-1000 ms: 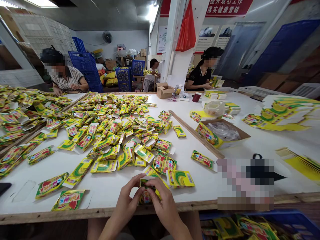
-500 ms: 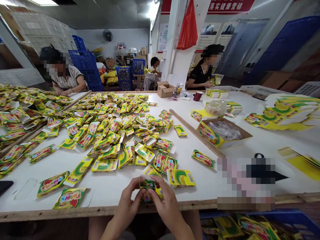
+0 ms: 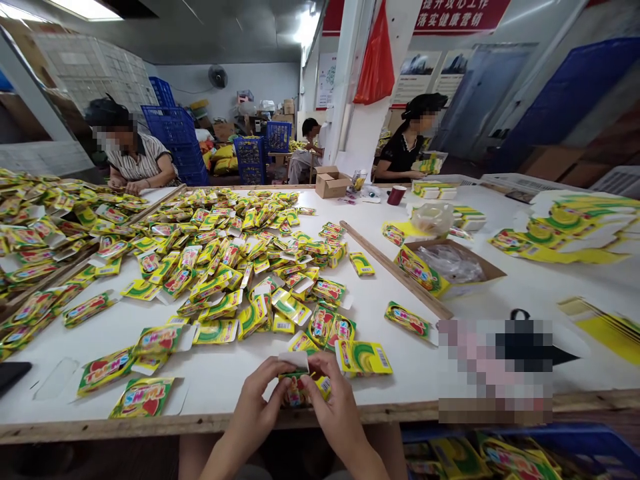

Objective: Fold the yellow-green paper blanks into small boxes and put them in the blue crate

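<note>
My left hand point(image 3: 257, 400) and my right hand point(image 3: 334, 400) meet at the near edge of the white table point(image 3: 220, 380). Both pinch one small yellow candy packet point(image 3: 298, 383) with a white flap at its top. The fingers of each hand are curled around it. Just beyond my hands lie more yellow-green packets point(image 3: 363, 357), and a wide heap of the same packets point(image 3: 225, 260) covers the middle and left of the table.
A long wooden stick point(image 3: 395, 270) lies diagonally right of the heap. An open cardboard box point(image 3: 450, 263) with plastic bags sits beyond it. Flat yellow card sheets point(image 3: 565, 230) are stacked at the right. Three people sit at the far side. A blue crate point(image 3: 505, 453) of packets stands below right.
My hands kept working the same packet at the table edge; its white flap now stands up at the top. The view shifted slightly.
</note>
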### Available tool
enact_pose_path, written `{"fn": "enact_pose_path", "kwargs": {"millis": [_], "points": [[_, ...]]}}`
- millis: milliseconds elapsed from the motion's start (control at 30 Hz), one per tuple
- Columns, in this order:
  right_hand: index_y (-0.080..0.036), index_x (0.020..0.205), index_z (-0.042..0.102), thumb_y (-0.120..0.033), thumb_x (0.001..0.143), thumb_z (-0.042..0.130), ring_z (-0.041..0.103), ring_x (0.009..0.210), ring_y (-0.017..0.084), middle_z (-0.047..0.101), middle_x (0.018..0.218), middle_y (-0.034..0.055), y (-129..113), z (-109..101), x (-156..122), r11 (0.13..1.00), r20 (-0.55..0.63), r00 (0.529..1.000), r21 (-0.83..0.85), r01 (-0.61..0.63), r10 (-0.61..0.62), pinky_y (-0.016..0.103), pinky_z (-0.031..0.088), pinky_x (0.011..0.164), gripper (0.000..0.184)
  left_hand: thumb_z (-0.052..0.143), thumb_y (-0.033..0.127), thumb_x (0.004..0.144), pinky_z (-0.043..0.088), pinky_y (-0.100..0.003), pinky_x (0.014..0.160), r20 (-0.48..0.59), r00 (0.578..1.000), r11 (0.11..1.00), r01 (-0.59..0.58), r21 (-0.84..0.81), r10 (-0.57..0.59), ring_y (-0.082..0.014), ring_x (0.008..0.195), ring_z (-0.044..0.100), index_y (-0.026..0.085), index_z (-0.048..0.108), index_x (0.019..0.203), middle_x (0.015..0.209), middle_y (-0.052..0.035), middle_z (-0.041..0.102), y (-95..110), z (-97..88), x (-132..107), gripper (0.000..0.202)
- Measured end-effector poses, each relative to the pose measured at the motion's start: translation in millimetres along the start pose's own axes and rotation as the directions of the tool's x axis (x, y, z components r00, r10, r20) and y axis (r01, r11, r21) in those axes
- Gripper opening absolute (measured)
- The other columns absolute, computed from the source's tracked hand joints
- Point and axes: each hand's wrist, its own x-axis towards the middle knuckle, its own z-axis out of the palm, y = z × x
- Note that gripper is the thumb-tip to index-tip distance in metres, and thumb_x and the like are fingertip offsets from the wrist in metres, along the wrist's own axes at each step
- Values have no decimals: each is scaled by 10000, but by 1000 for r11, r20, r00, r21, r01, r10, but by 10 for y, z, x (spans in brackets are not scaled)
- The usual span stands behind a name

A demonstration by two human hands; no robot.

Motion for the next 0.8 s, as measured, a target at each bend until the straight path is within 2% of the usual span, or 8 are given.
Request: {"fn": "enact_pose_path", "kwargs": {"millis": [67,133,233,333,400,467,633,800], "points": [[-228,1005,588,-233,939,511,644,893,187,668,943,38,10,9,-14,1000,13,1000,20,9,-10,257,505,796,102,509,208,933,504,-295,845,3,1000,1000,1,6,-1,-202,958,644,236,671,1027,983,-62,687,14,4,6,190],[-228,951,611,-232,954,488,643,882,182,669,910,32,-10,9,7,999,58,998,30,35,-37,253,499,789,123,507,202,931,512,-284,814,-8,1000,1000,-6,5,6,-197,919,648,235,682,997,947,-58,683,23,8,13,190],[-229,912,630,-232,958,487,640,912,184,669,924,34,-40,16,45,998,61,996,25,63,-65,258,495,806,150,496,181,930,507,-299,873,-38,999,999,-38,3,38,-208,1007,637,241,684,995,1033,-68,674,-4,42,0,208],[-232,936,626,-234,953,501,649,919,184,672,937,39,0,55,18,998,-17,998,29,63,-63,259,512,804,126,468,155,936,478,-339,971,-123,991,998,-56,-29,52,-216,1145,596,259,623,1112,1178,-73,645,-97,132,-67,256],[-230,1039,597,-238,940,527,660,912,185,675,978,51,53,85,-25,998,-117,992,35,59,-55,262,531,794,122,466,152,938,490,-354,972,-220,975,996,-43,-74,26,-210,1158,597,268,532,1214,1211,-75,636,-162,202,-120,307],[-229,1131,570,-236,928,547,663,933,192,674,1038,67,95,96,-56,998,-170,984,23,64,-59,277,541,808,204,468,153,940,503,-359,963,-263,965,995,-31,-96,5,-206,1148,608,271,486,1254,1213,-76,638,-192,245,-153,336],[-252,1042,646,-190,947,499,642,1023,201,683,1046,57,78,27,-46,991,8,992,34,129,-129,317,529,882,186,470,136,934,496,-354,975,-137,986,993,-105,-51,98,-209,1138,613,254,603,1136,1185,-76,658,-94,200,-134,270],[-260,1063,657,-213,906,594,632,1061,210,679,1108,55,43,-9,-71,992,29,991,14,127,-127,333,516,920,175,524,138,909,500,-342,969,-150,982,993,-119,-20,115,-210,1132,615,252,626,1132,1182,-76,666,-32,171,-133,271]]}}
